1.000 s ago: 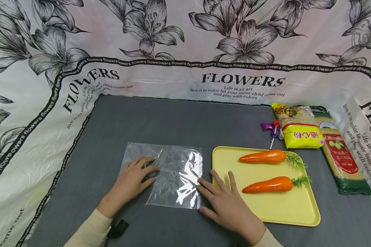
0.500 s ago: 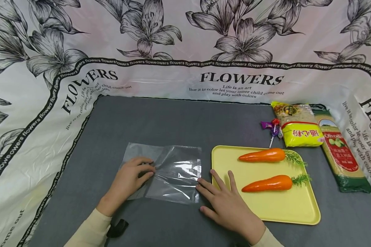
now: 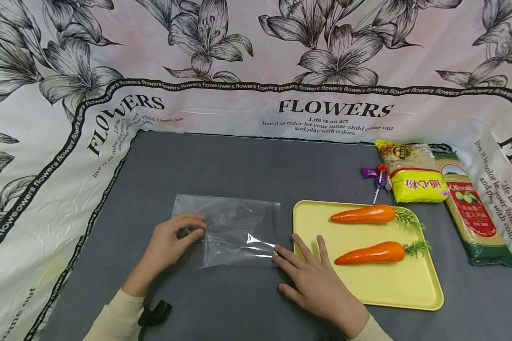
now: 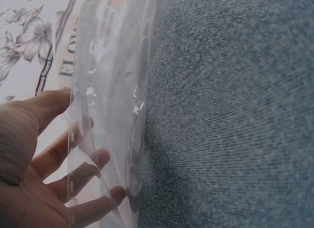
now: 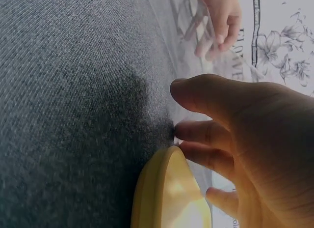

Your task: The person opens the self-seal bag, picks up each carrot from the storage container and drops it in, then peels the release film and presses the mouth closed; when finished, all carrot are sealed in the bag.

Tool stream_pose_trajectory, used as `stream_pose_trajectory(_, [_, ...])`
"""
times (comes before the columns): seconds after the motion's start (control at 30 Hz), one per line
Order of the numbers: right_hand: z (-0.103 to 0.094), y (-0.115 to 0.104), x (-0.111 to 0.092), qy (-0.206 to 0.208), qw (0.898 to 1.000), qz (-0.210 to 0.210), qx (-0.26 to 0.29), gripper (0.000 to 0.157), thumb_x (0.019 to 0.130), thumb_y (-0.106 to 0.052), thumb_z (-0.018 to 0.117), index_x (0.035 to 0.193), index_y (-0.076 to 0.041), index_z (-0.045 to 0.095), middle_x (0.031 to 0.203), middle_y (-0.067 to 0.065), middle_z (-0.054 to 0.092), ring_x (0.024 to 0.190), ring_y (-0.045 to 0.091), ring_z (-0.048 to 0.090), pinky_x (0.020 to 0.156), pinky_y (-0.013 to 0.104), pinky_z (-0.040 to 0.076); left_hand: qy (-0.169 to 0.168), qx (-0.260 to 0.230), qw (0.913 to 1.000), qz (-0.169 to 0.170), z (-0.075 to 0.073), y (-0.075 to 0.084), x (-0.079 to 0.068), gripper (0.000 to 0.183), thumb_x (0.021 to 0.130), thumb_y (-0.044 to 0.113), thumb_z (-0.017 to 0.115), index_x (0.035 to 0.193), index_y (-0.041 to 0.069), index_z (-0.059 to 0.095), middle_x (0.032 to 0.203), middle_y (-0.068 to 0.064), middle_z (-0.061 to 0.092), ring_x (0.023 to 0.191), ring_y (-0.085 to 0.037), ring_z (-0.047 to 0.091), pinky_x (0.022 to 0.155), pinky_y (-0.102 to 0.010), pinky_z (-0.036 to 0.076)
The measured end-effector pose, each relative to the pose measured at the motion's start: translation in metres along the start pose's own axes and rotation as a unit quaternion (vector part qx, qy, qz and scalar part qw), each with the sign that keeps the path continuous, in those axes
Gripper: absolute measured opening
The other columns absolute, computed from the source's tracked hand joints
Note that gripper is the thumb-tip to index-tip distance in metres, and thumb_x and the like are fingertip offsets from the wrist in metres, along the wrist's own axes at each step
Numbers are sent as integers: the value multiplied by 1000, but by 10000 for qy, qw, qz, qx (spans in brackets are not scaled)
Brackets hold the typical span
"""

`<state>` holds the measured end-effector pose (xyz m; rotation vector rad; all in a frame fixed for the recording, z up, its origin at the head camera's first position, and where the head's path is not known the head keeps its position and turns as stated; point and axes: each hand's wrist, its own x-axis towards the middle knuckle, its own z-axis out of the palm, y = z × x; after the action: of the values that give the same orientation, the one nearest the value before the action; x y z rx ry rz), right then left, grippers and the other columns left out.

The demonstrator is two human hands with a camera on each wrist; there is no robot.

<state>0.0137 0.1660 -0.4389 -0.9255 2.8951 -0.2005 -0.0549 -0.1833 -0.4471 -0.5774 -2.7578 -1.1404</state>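
A clear plastic bag [image 3: 239,237] lies crosswise in front of the person in the head view. My left hand [image 3: 168,244] pinches the bag near its left end, thumb on one side and fingers on the other. Through the see-through film of the bag [image 4: 115,80], the spread fingers show in the left wrist view. My right hand [image 3: 322,289] has its fingers spread, two fingertips at the bag's right edge and others reaching over the yellow tray [image 3: 354,289]. Its thumb stands apart from the bag in the right wrist view.
Two orange carrots [image 3: 369,253] with green tops lie on the tray. Behind it are wrapped candies [image 3: 369,173], a yellow food packet [image 3: 418,184] and a green-and-red packet [image 3: 473,208]. A dark strap [image 3: 155,313] hangs by the left wrist. Flower-printed cloth [image 3: 222,109] borders the grey surface.
My left hand has shifted left, drawing the film into creases that then eased. The bag's near edge has moved away from the person. My right hand has stayed nearly in place.
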Motion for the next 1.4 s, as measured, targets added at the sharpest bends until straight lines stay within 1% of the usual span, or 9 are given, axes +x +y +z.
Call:
stream_pose_trajectory(0.13, [-3,4,-3,89,9999,-106,60,58,89,-52,56,141,-28,45,150,-10,32,142,28,13,104,66,0,-29,-96,9999,-88,0,1,-1,19,85,21,71,103,28,70,118,12,61,107,-11,57,82,-38,51])
stream_pose_trajectory(0.33, [-16,21,-14,268,9988,-14,415,62,88,-44,61,144,-33,38,153,-11,23,143,27,12,105,65,3,-16,-123,9999,14,1,-1,-1,17,86,24,70,103,27,70,117,10,62,109,-12,57,85,-38,50])
stream_pose_trajectory(0.43, [-25,38,-27,375,9978,225,492,63,86,-40,66,143,-32,40,153,-8,23,141,30,14,105,66,5,-51,-162,9998,53,1,-1,-1,17,87,24,69,104,26,70,117,10,62,109,-12,57,86,-38,50])
stream_pose_trajectory(0.67, [-43,92,-67,639,9904,1069,596,68,77,-26,77,138,-26,46,148,4,32,134,41,22,97,74,8,-21,-152,9999,56,-1,0,-2,18,86,24,70,104,25,70,116,10,62,108,-12,58,85,-39,50])
stream_pose_trajectory(0.8, [-48,119,-92,560,9866,1448,506,76,73,-21,80,139,-24,44,144,10,36,129,46,26,92,71,18,-24,-133,9999,48,0,-1,-2,18,87,25,69,104,24,70,115,11,62,107,-12,58,86,-39,49])
stream_pose_trajectory(0.93, [-47,138,-109,470,9840,1619,575,79,69,-15,82,139,-22,45,139,14,40,121,48,35,85,66,26,-5,-160,9999,-21,1,-2,-2,17,86,24,70,104,24,70,112,13,63,104,-11,59,85,-39,50])
stream_pose_trajectory(1.13, [-41,146,-120,208,9817,1804,581,82,68,-13,82,139,-23,44,135,14,43,114,45,39,83,63,27,76,-209,9997,-120,2,-2,-3,18,85,24,71,103,25,69,108,13,64,100,-11,61,82,-40,50])
stream_pose_trajectory(1.23, [-39,145,-119,218,9807,1875,506,82,68,-12,82,139,-26,44,133,13,46,112,44,41,83,63,26,109,-224,9995,-214,2,-1,-4,18,85,23,71,103,26,70,108,14,64,100,-10,60,82,-40,50])
stream_pose_trajectory(1.4, [-35,144,-114,237,9800,1936,406,73,69,-14,82,133,-26,50,119,11,57,104,41,50,82,64,26,120,-235,9993,-268,3,0,-4,18,85,23,71,103,24,70,107,14,64,100,-11,61,82,-40,50])
